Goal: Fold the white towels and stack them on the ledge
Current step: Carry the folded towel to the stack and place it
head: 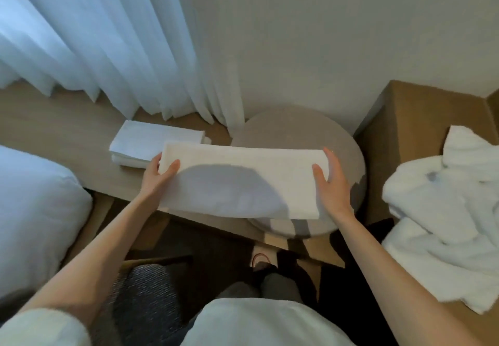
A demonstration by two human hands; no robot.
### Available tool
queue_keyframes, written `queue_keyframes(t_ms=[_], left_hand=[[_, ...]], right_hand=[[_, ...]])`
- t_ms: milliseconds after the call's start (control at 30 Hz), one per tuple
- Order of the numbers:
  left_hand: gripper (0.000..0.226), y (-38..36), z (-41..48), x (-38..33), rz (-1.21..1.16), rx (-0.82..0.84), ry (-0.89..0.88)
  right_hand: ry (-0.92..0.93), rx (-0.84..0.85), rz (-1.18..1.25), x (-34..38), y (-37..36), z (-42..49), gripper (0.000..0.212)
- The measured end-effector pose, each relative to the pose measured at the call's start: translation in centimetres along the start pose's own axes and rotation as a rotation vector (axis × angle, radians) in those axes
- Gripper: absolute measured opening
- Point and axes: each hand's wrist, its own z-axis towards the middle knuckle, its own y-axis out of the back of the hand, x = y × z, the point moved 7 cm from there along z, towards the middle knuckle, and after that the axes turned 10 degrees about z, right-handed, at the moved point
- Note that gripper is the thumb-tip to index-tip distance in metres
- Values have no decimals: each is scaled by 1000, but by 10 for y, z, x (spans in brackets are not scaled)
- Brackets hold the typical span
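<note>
A long folded white towel (243,180) lies flat across the round grey stool (302,126) and the edge of the wooden ledge (54,129). My left hand (158,175) grips its left end, thumb on top and fingers underneath. My right hand (330,180) grips the right end the same way. A stack of folded white towels (151,140) sits on the ledge just behind my left hand.
Sheer white curtains (108,48) hang over the back of the ledge. A crumpled white robe or towels (453,210) lie on a wooden surface at right. White bedding (32,210) is at left. My knees and a shoe show below.
</note>
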Motion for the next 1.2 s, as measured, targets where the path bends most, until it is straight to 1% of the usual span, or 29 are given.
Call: queue_keyframes(t_ms=[133,367,533,667,800,967,1200], left_hand=[[58,25,14,22,-108,-54,118],[54,77,60,69,-94,-159,274],[37,117,117,100,-99,-219,349],[21,150,185,116,-36,-255,293],[23,168,257,143,-21,-262,275],[14,164,350,188,-22,-234,237],[12,146,470,241,4,-240,156]], right_hand=[[0,84,16,7,-46,40,49],[7,212,-6,16,-148,95,46],[-58,256,14,21,-238,120,45],[-101,234,42,20,-309,139,46],[-141,189,83,5,-375,159,47],[-123,75,134,-27,-452,188,45],[-131,-16,58,-84,-530,230,46]])
